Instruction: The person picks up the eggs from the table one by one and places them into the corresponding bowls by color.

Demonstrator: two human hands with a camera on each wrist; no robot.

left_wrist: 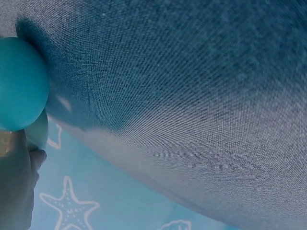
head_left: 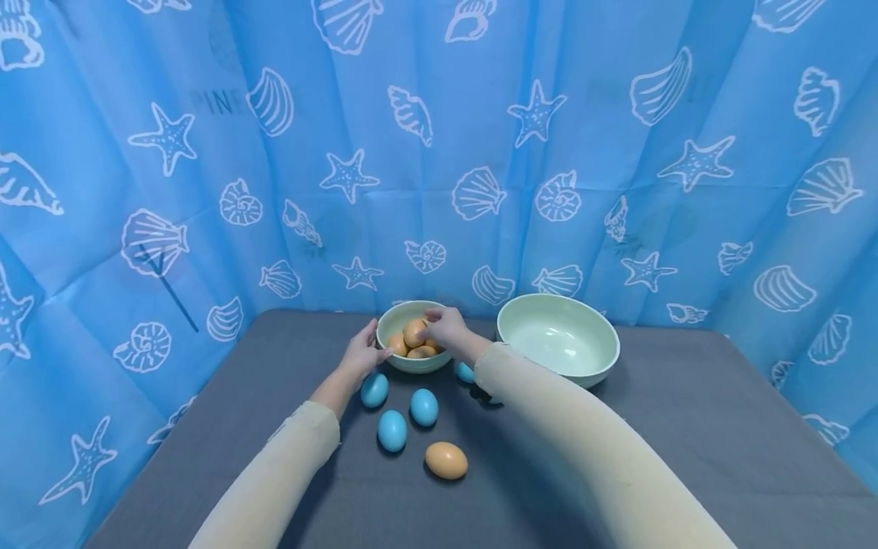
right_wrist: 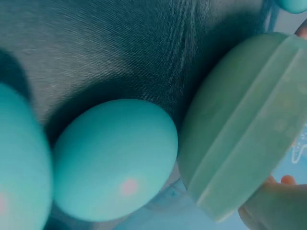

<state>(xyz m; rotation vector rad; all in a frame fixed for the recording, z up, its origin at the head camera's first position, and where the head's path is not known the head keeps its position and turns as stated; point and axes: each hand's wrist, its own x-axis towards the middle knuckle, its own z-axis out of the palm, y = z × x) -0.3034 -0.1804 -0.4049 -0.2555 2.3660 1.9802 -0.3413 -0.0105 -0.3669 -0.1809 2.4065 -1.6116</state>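
A small pale green bowl (head_left: 414,364) stands toward the back of the grey table, with several brown eggs (head_left: 396,345) inside. My left hand (head_left: 362,352) grips its left side, thumb at the front rim and fingers around the outside. Over the right rim reaches my right hand (head_left: 447,329), its thumb and fingers pinching the topmost brown egg (head_left: 414,332) above the others. The right wrist view shows the bowl's ribbed outer wall (right_wrist: 240,124), with a blue egg (right_wrist: 115,160) close beside it. In the left wrist view a blue egg (left_wrist: 21,84) is near my left hand (left_wrist: 17,187).
In front of the bowl lie blue eggs (head_left: 373,390), (head_left: 424,407), (head_left: 392,431) and a single brown egg (head_left: 447,460). Another blue egg (head_left: 465,372) is partly hidden by my right wrist. A larger green bowl (head_left: 559,335) stands at right. A blue shell-patterned curtain (head_left: 439,152) hangs behind.
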